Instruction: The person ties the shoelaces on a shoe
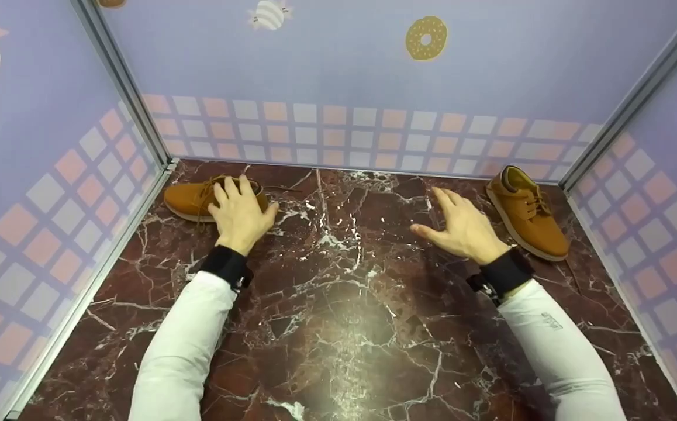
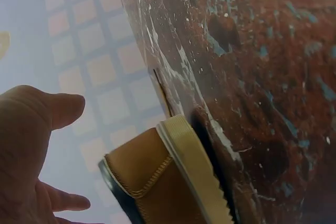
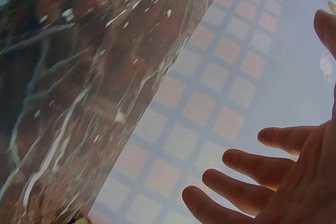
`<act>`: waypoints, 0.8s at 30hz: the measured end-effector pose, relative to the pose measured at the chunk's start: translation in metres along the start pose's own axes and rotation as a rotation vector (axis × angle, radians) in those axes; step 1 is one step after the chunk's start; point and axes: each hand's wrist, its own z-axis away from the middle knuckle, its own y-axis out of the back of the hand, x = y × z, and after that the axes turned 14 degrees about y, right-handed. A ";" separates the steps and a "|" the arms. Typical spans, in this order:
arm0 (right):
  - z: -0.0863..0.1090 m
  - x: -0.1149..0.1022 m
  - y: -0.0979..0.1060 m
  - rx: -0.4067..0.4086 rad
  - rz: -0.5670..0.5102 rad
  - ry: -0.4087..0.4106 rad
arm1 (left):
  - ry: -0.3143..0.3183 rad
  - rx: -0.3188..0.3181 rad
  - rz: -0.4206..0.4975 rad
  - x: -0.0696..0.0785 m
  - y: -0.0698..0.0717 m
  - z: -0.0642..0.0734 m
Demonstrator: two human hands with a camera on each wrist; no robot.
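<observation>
Left shoe's toe [image 1: 185,200], head view only

In the head view, the tan-brown leather lace-up shoe at nine o'clock [image 1: 183,199] has a ridged, pale yellow sole [image 2: 189,153]; the matching tan-brown leather shoe at three o'clock [image 1: 534,225] shows a yellow lining [image 1: 527,178]. The glossy maroon marble-patterned surface [image 1: 338,304] carries white veins. At twelve, the flat lavender wall [image 1: 338,64] wears a pink-and-white grid of squares [image 1: 365,139]; at one, a round golden doughnut print [image 1: 414,44] with pale specks.
</observation>
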 end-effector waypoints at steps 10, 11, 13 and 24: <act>-0.044 -0.036 -0.003 -0.014 -0.067 0.092 | 0.017 0.063 0.073 -0.004 -0.006 -0.012; -0.048 -0.039 -0.003 -0.016 -0.066 0.102 | 0.009 0.066 0.070 -0.004 -0.007 -0.012; -0.055 -0.046 -0.005 -0.022 -0.064 0.120 | -0.005 0.063 0.074 -0.003 -0.009 -0.013; -0.067 -0.064 -0.021 -0.026 -0.095 0.162 | -0.001 -0.032 0.016 0.002 -0.017 -0.028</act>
